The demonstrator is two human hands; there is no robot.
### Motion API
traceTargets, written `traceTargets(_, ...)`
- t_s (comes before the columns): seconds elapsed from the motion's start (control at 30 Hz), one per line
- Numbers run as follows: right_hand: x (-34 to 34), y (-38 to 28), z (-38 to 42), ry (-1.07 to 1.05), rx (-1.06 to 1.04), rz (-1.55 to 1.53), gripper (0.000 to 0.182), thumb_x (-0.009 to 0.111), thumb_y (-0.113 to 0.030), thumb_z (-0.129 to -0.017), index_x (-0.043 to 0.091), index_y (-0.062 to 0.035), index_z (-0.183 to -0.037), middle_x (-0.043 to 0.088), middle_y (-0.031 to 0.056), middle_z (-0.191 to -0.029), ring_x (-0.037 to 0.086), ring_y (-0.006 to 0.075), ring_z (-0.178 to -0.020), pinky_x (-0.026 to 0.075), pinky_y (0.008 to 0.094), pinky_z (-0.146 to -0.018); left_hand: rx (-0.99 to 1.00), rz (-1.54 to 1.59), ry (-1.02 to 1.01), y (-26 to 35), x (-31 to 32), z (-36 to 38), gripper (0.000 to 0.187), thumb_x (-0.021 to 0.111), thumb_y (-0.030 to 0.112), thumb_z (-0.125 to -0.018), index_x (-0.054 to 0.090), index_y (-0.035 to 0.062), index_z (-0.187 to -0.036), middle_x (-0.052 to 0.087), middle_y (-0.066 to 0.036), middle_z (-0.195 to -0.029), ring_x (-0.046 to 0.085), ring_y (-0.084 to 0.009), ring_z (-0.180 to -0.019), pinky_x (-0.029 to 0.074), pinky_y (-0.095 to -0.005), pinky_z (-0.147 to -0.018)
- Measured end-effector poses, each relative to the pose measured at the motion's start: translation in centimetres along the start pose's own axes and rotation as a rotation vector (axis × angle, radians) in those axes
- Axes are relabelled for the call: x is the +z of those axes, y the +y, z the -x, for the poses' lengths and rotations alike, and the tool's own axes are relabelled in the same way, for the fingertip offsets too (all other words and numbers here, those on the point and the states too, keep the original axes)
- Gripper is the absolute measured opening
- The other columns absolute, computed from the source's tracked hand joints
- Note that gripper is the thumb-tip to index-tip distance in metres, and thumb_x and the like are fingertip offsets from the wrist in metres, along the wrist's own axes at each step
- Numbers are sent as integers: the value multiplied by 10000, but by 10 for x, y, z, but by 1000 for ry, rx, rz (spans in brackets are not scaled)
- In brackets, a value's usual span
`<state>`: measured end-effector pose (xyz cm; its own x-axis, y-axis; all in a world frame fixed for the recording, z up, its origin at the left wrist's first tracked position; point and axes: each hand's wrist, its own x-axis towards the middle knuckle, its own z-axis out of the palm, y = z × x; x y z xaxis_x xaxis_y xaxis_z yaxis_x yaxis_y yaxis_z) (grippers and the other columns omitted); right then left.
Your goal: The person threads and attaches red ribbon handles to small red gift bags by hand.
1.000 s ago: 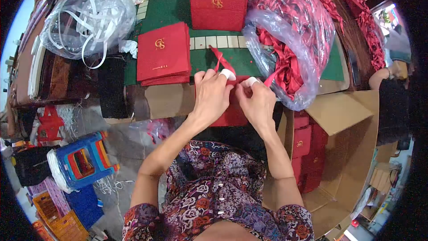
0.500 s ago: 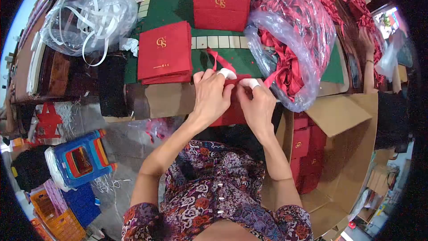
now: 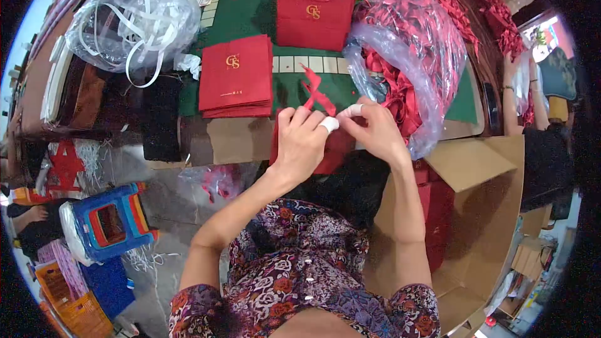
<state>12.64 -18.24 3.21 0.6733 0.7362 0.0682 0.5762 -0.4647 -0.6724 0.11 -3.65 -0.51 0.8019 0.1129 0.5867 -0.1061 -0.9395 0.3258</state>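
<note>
In front of me a red paper bag (image 3: pixel 336 150) hangs over the table edge, partly covered by my hands. My left hand (image 3: pixel 302 143) is closed over its top edge, with white tape round one finger. A loose red ribbon (image 3: pixel 318 95) sticks up just beyond these fingers. My right hand (image 3: pixel 377 130), also with a taped finger, pinches close to the left fingertips; what lies in the pinch is hidden. Left of the hands lies a stack of flat red bags (image 3: pixel 236 78) with gold print.
A clear plastic bag of red ribbons (image 3: pixel 413 56) lies to the right, and a bag of white ribbons (image 3: pixel 134 25) at the left. A red bag (image 3: pixel 313 19) stands at the back. Below right is an open cardboard box (image 3: pixel 485 225). Another person's arms (image 3: pixel 514 97) show at the far right.
My hands have turned and shifted slightly at the bag's top. My right hand has moved a little right, and the ribbon now stands up between and beyond the hands.
</note>
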Motion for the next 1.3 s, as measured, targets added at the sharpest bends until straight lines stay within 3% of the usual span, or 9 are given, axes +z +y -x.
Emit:
traceTargets(0.27, 14, 33, -20, -303, 77, -339, 265, 740, -238, -814, 754, 22, -864, 724, 67, -725, 621, 95, -656, 484, 288, -609, 61, -3, 23, 0, 5, 10, 128, 717, 133, -784, 695, 136, -909, 628, -11, -883, 571, -228, -887, 370, -424, -872)
traceTargets(0.4, 24, 22, -20, -122, 217, -394, 200, 749, -202, -811, 762, -11, -866, 713, 35, -738, 617, 79, -677, 486, 267, -632, -27, 75, -18, 8, -2, 13, 148, 754, 176, -774, 674, 140, -894, 612, -13, -854, 571, -226, -891, 365, -418, -872)
traceTargets(0.47, 29, 27, -26, 162, 192, -473, 178, 737, -182, -839, 767, -17, -900, 710, 28, -749, 615, 73, -680, 491, 264, -647, -30, 103, -7, 9, 2, 21, 177, 779, 204, -769, 664, 139, -888, 611, -19, -849, 572, -231, -893, 362, -416, -868)
traceTargets(0.6, 20, 22, -16, 259, -6, -311, 235, 741, -210, -888, 743, 15, -956, 734, 47, -851, 640, 94, -769, 502, 279, -704, -142, 137, 63, 4, -1, 16, 186, 789, 212, -774, 662, 134, -884, 622, -33, -859, 575, -246, -895, 362, -415, -862)
traceTargets(0.8, -16, 5, 39, 151, -159, 276, 308, 791, -225, -800, 726, -64, -1054, 616, 128, -1068, 565, 361, -1059, 454, 435, -936, -193, 139, 65, -2, -7, 7, 195, 797, 216, -763, 660, 129, -871, 632, -39, -867, 580, -252, -891, 360, -413, -852)
traceTargets(0.87, -19, 8, 50, 93, -124, 413, 299, 801, -220, -785, 726, -67, -1031, 621, 122, -1069, 564, 348, -1074, 435, 437, -966, -188, 160, 67, -2, -5, 2, 187, 789, 218, -767, 660, 128, -868, 634, -40, -867, 581, -255, -886, 360, -413, -846)
traceTargets(1.03, -10, -14, 54, 215, -37, -48, 141, 715, -136, -910, 696, -24, -993, 650, 6, -663, 602, 90, -572, 445, 254, -506, -119, 77, 103, -7, 12, -16, 190, 761, 196, -780, 664, 104, -915, 634, -78, -908, 579, -276, -898, 374, -418, -846)
traceTargets(1.27, 32, -5, 15, 107, 227, -547, 239, 708, -223, -934, 717, 14, -959, 679, 5, -732, 599, 64, -639, 481, 256, -567, -138, 195, 206, -1, 17, -2, 283, 680, 113, -874, 624, 22, -1136, 645, -117, -1003, 603, -304, -964, 450, -438, -895)
traceTargets(1.3, 32, -10, 12, 92, 252, -609, 232, 702, -224, -940, 716, 7, -956, 675, 0, -733, 594, 65, -633, 473, 252, -558, -355, 540, 144, 6, 13, 7, 278, 651, 137, -923, 606, 13, -1167, 657, -114, -1035, 621, -254, -961, 470, -405, -875)
